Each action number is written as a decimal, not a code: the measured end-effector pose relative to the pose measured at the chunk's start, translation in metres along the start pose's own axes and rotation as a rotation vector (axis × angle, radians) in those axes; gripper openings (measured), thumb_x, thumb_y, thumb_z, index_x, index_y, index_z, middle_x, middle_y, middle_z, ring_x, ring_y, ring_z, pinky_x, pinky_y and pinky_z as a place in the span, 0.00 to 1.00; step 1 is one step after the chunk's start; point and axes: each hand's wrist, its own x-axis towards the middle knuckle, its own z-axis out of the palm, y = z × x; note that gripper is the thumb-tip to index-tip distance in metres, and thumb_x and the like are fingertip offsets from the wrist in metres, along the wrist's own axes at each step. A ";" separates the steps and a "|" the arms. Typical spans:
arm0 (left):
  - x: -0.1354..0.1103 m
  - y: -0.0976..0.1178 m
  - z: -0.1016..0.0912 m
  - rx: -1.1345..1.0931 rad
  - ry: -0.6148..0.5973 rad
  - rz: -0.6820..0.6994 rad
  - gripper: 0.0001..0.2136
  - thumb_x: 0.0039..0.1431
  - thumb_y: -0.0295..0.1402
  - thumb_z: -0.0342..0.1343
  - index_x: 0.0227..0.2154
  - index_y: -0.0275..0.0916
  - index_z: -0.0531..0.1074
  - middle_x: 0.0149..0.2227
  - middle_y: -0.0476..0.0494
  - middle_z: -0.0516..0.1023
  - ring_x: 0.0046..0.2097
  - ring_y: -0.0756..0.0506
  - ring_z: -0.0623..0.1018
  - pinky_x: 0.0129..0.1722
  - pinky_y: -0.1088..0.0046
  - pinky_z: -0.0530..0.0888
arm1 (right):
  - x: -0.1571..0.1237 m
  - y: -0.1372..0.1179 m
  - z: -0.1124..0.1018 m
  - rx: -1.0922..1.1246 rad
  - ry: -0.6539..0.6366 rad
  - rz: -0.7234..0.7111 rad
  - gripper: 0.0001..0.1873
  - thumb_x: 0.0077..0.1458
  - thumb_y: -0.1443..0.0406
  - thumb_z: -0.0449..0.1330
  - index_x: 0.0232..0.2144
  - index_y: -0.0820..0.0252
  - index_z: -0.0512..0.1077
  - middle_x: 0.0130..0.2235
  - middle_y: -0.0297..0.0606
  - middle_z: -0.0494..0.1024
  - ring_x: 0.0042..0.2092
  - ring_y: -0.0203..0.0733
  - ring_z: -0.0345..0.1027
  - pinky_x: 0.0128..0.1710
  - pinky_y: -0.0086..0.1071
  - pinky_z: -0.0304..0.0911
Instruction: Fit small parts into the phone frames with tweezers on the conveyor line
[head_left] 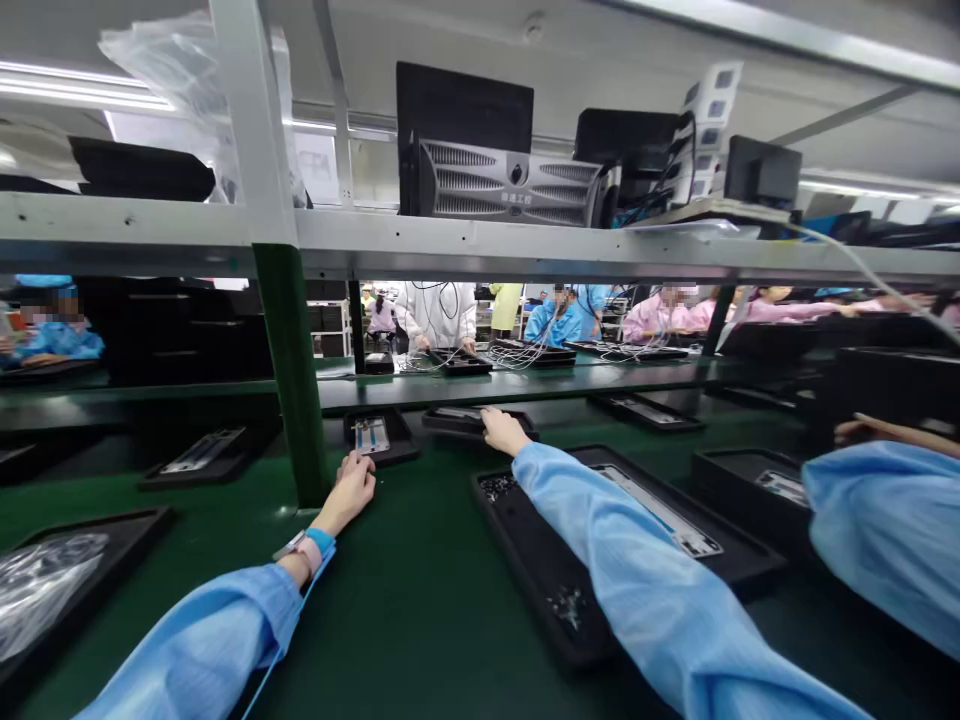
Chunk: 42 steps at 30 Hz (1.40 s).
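My left hand (351, 494) reaches forward with its fingers curled at the near left corner of a small black tray (405, 447), which holds a pale flat part with blue strips. A blue band and a cord circle that wrist. My right hand (505, 431) is closed on the near edge of another black tray (450, 424), which sits slightly tilted with a flat part inside. The fingertips of both hands are partly hidden. Beneath my right forearm lies a large black tray (517, 560) holding small screws and a long white-and-silver panel (675, 525).
A green post (292, 390) stands just left of my left hand, under a white shelf (465, 245). Another black tray (154, 520) with clear plastic lies left. At right, a co-worker's blue sleeve (892, 530) extends over a tray (731, 465). More people work beyond the bench.
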 end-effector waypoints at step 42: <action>-0.106 0.103 -0.057 -0.021 -0.309 -0.186 0.17 0.56 0.28 0.41 0.46 0.44 0.65 0.49 0.43 0.70 0.49 0.38 0.64 0.46 0.51 0.60 | -0.113 0.026 0.025 0.310 -0.071 -0.046 0.10 0.52 0.63 0.59 0.30 0.65 0.75 0.35 0.45 0.77 0.39 0.44 0.71 0.37 0.27 0.60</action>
